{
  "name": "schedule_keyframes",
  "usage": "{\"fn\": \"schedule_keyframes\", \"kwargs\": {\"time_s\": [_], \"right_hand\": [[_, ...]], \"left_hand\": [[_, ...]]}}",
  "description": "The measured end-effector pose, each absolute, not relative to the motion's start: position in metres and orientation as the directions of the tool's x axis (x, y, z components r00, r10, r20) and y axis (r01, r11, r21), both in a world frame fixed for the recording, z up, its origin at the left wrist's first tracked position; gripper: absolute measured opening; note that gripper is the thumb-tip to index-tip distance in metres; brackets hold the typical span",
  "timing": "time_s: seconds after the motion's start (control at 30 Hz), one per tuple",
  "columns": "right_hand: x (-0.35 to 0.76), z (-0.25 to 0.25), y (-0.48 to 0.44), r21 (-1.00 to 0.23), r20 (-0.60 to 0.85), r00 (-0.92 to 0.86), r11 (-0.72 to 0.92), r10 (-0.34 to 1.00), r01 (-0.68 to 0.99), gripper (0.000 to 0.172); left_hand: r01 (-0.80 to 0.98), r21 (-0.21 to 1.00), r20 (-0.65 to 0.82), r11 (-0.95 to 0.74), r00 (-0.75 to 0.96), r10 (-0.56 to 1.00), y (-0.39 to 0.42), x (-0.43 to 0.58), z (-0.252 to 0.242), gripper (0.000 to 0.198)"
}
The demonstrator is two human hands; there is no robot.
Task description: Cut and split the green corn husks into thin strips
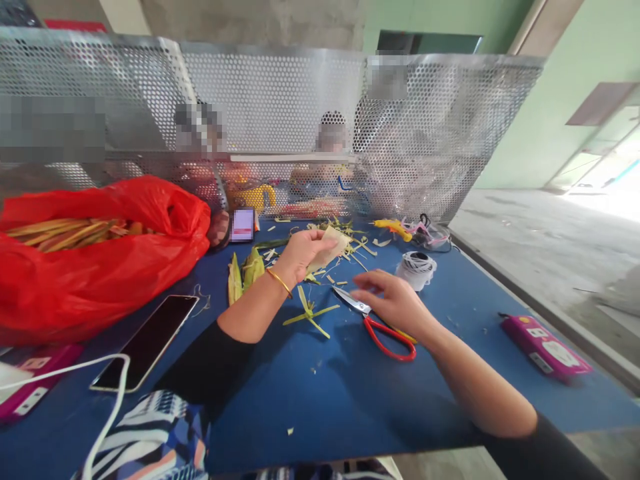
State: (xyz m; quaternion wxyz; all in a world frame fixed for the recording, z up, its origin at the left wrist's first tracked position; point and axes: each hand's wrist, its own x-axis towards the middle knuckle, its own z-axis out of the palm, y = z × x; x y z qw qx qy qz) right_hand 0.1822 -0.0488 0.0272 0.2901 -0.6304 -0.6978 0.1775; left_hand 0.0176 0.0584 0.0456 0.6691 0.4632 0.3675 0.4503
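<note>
My left hand (pixel 301 257) pinches a pale leaf-like piece (pixel 326 252) at the frame's centre; my right hand (pixel 390 297), fingers loosely bent, is over the scissors (pixel 367 322) just right of centre, and I cannot tell whether it grips anything. Below centre lies a star-shaped piece (pixel 311 312), seemingly one part already made. Scraps (pixel 367 247) beyond suggest trimming done. Whole-looking leaves (pixel 253 268) left of centre and the filled red bag (pixel 165 263) at left suggest plenty remains.
</note>
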Motion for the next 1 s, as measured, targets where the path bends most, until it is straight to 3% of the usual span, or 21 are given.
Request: {"fn": "schedule_keyframes", "kwargs": {"time_s": [0.03, 0.1, 0.23, 0.33, 0.7, 1.0], "right_hand": [[0.176, 0.03, -0.038, -0.769, 0.18, 0.023, 0.126, 0.983, 0.627, 0.024], [0.163, 0.031, -0.016, -0.922, 0.176, 0.119, 0.121, 0.977, 0.367, 0.03], [0.142, 0.024, 0.01, -0.981, 0.18, 0.225, 0.157, 0.957, 0.115, 0.043], [0.138, 0.017, 0.012, -0.991, 0.127, 0.208, 0.131, 0.97, -0.007, 0.038], [0.148, 0.012, 0.006, -0.991, 0.069, 0.112, 0.081, 0.991, -0.104, 0.033], [0.149, 0.012, 0.004, -0.989, 0.009, 0.074, 0.02, 0.997, -0.148, 0.035]], "left_hand": [[-0.288, 0.943, -0.071, 0.169, 0.321, 0.944, 0.054, 0.019, 0.047, 0.01], [-0.341, 0.918, -0.088, 0.203, 0.323, 0.942, 0.047, 0.023, 0.051, 0.009], [-0.423, 0.869, -0.133, 0.255, 0.298, 0.945, 0.042, 0.026, 0.054, 0.01], [-0.421, 0.858, -0.186, 0.293, 0.278, 0.942, 0.046, 0.026, 0.053, 0.009], [-0.393, 0.853, -0.253, 0.342, 0.261, 0.932, 0.054, 0.026, 0.044, 0.008], [-0.358, 0.929, -0.044, 0.092, 0.141, 0.989, 0.054, 0.032, 0.036, 0.012]]}}
